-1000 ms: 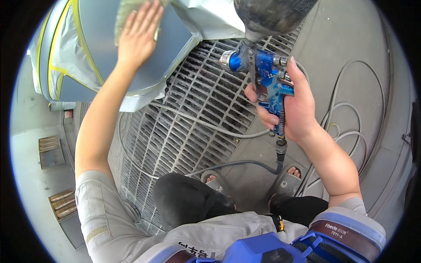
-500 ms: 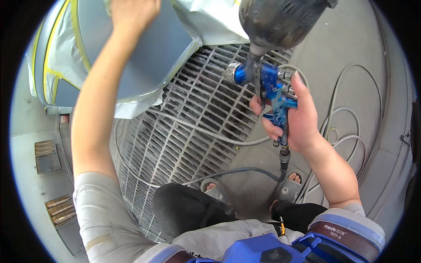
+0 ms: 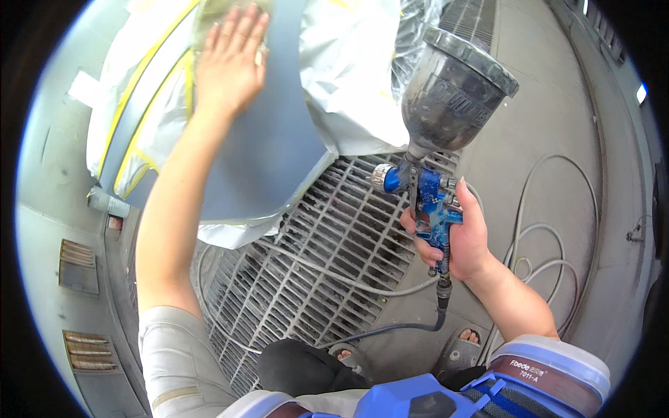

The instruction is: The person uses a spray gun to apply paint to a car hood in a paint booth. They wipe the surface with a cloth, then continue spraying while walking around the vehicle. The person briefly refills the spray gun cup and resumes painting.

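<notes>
My left hand (image 3: 233,59) reaches up to a grey car body panel (image 3: 258,150). Its outstretched fingers hold a thin yellowish-green wiping cloth (image 3: 209,19) flat against the surface, partly hidden beneath them. In my right hand (image 3: 463,240) is a blue spray gun (image 3: 428,191), gripped by its handle with the thumb up behind the body. A dark, paint-stained cup (image 3: 456,94) sits on top of the gun, tilted to the right. The gun's silver nozzle points left, and a dark hose joins the base of its handle.
White masking film (image 3: 355,76) and yellow tape border the panel. A metal floor grating (image 3: 327,237) lies below. The air hose (image 3: 390,331) crosses it near my feet, with pale loops of hose (image 3: 557,237) on the right. A blue respirator (image 3: 418,397) fills the lower edge.
My view has shifted up, so the panel and gun sit lower in it. My left hand, with the cloth, shows more fully on the panel. The spray gun stays in my right hand.
</notes>
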The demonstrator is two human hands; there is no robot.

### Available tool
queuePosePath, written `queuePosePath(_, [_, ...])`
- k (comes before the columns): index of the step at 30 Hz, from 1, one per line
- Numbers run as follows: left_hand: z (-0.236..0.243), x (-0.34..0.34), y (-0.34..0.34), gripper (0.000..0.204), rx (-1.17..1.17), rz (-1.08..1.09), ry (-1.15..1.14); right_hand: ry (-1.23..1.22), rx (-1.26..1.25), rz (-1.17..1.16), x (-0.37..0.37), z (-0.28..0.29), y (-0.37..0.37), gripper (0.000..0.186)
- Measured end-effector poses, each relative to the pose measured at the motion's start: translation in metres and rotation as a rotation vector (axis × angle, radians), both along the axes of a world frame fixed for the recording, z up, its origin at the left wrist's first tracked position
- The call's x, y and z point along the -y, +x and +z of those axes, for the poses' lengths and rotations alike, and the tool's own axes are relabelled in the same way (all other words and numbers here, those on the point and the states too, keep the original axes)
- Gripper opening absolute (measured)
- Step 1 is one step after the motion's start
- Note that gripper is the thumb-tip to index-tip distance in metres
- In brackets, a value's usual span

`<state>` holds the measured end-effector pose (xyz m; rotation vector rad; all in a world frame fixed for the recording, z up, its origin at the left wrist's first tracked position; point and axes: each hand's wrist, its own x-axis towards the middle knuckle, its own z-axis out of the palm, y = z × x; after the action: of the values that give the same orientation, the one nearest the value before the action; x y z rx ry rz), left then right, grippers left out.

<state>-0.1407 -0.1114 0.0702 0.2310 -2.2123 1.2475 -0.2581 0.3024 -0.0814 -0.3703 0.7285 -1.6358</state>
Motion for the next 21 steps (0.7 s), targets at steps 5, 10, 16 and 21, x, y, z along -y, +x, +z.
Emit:
queuePosePath(5, [-0.131, -0.038, 0.117, 0.064, 0.555, 0.066, 0.515, -0.038, 0.029, 0.020, -0.003, 0.019, 0.002, 0.078])
queuePosePath(10, [-0.146, -0.031, 0.186, 0.066, 0.911, 0.180, 0.666, -0.030, -0.078, 0.019, -0.008, 0.024, 0.005, 0.079])
queuePosePath(16, [0.005, -0.015, 0.075, 0.073, 0.026, 0.000, 0.114, -0.004, -0.032, 0.023, -0.001, 0.022, 0.016, 0.086])
queuePosePath(21, [-0.106, -0.027, 0.161, 0.080, 0.383, 0.181, 0.312, 0.084, -0.034, -0.006, -0.011, 0.027, 0.019, 0.086])
